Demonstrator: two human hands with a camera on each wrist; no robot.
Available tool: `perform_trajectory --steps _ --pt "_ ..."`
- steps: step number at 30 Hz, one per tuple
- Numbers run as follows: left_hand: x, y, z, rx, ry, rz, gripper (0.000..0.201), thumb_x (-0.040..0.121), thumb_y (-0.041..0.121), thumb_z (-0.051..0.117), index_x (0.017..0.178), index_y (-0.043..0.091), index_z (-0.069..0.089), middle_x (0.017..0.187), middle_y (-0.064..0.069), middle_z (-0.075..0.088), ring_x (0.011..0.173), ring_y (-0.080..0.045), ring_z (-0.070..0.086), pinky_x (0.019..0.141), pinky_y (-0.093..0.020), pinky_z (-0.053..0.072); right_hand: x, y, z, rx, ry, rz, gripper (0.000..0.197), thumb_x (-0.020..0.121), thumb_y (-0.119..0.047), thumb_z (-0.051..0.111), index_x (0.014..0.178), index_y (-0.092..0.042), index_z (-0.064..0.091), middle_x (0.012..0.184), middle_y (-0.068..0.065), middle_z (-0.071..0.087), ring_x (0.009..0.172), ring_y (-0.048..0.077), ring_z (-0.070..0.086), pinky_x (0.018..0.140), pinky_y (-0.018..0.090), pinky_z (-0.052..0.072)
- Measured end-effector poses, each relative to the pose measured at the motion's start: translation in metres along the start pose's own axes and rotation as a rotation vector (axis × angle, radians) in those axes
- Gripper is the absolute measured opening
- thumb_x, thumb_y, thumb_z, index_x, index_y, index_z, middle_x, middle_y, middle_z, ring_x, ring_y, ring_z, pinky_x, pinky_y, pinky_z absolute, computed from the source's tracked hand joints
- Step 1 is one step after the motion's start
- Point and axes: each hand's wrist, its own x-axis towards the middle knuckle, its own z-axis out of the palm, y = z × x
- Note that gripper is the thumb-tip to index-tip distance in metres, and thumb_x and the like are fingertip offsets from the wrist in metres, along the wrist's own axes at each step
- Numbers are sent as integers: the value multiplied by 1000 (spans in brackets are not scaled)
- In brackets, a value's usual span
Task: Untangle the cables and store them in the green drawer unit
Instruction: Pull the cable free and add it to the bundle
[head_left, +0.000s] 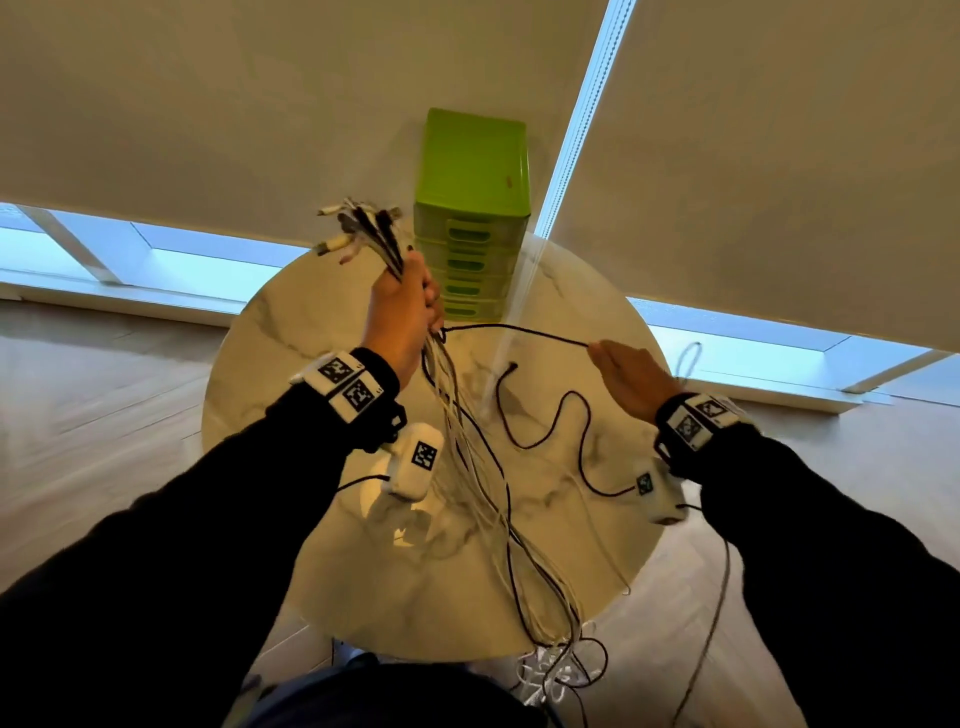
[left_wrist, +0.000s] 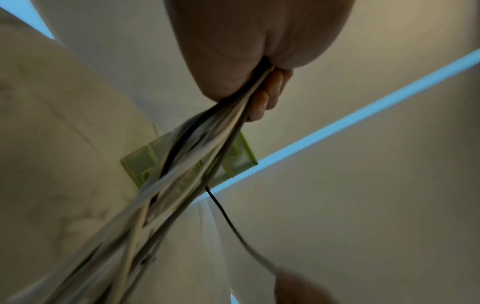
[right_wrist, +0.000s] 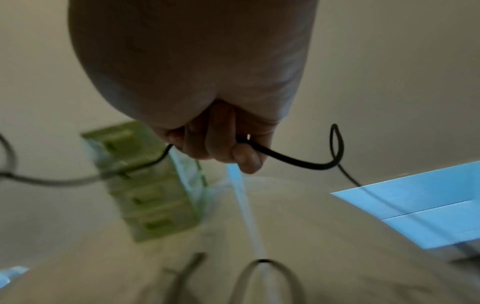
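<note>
My left hand (head_left: 402, 312) (left_wrist: 249, 67) grips a bundle of white and black cables (head_left: 363, 228) (left_wrist: 187, 162), plug ends sticking up, long tails hanging down over the table's near edge. My right hand (head_left: 631, 379) (right_wrist: 221, 144) pinches one black cable (head_left: 519, 330) (right_wrist: 293, 162) that stretches left to the bundle and loops on the tabletop. The green drawer unit (head_left: 470, 218) (left_wrist: 236, 162) (right_wrist: 145, 181) stands at the table's far edge with its drawers closed, just behind the left hand.
The round marble table (head_left: 291, 332) stands against lowered white roller blinds (head_left: 260, 104) with window strips below. Cable tails (head_left: 556, 670) pile on the floor at the near edge. A thin grey wire (head_left: 711, 623) hangs off the right side.
</note>
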Motion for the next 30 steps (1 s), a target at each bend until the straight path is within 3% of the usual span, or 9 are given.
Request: perform_trajectory --steps 3,4,7,10,15,18,22,27,30 --pt "-12 -16 16 161 -48 -12 39 108 32 37 72 20 45 58 6 41 48 -10 34 48 -25 31 7 -66 4 42 94 -181 34 108 -39 26 96 -15 47 83 14 61 81 35 56 91 47 39" --pt "-16 -20 21 185 -50 -28 39 108 33 38 73 19 47 58 6 43 49 -9 36 49 -25 31 8 -84 6 48 123 -235 31 108 -39 25 95 -17 44 78 12 58 75 34 55 89 49 42" --pt "-21 -27 26 194 -53 -87 38 107 32 40 73 18 50 59 3 44 48 -9 38 50 -26 31 6 -121 14 99 212 -311 32 108 -40 23 99 -16 42 69 9 54 63 34 53 62 45 44" --pt "-25 -27 26 176 -42 -145 39 106 37 42 72 18 50 57 5 44 46 -8 38 49 -26 32 3 -133 19 85 234 -338 35 108 -40 21 106 -13 44 66 4 53 58 28 54 56 41 41" --pt "-22 -27 20 171 -20 -228 53 97 63 46 71 20 61 56 5 52 52 -12 43 52 -28 35 0 -126 28 36 137 -440 33 108 -41 21 115 -18 44 81 0 63 67 24 62 61 38 49" --pt "-16 -25 22 110 -12 -280 40 94 53 59 76 18 66 63 1 56 59 -13 50 59 -30 39 -8 -125 34 71 40 -489 35 108 -40 22 135 -23 37 84 0 63 66 20 61 60 36 47" --pt "-10 -18 23 -96 76 -291 34 104 29 48 73 16 54 63 2 54 61 -13 50 62 -30 39 -22 -105 44 141 -87 -502 22 107 -42 24 101 -30 41 67 -7 50 56 10 48 59 33 35" --pt "8 -5 3 -254 194 -243 31 105 24 43 74 21 40 55 7 35 49 -11 41 54 -28 35 -38 -40 50 -119 -243 -367 35 105 -48 23 117 -23 46 75 0 56 67 23 52 70 36 40" --pt "16 8 -11 -311 229 -162 32 104 21 43 72 23 36 52 8 29 44 -10 31 51 -28 35 -46 2 45 -44 -206 -228 31 101 -55 25 95 -31 42 73 3 58 68 27 54 75 46 46"
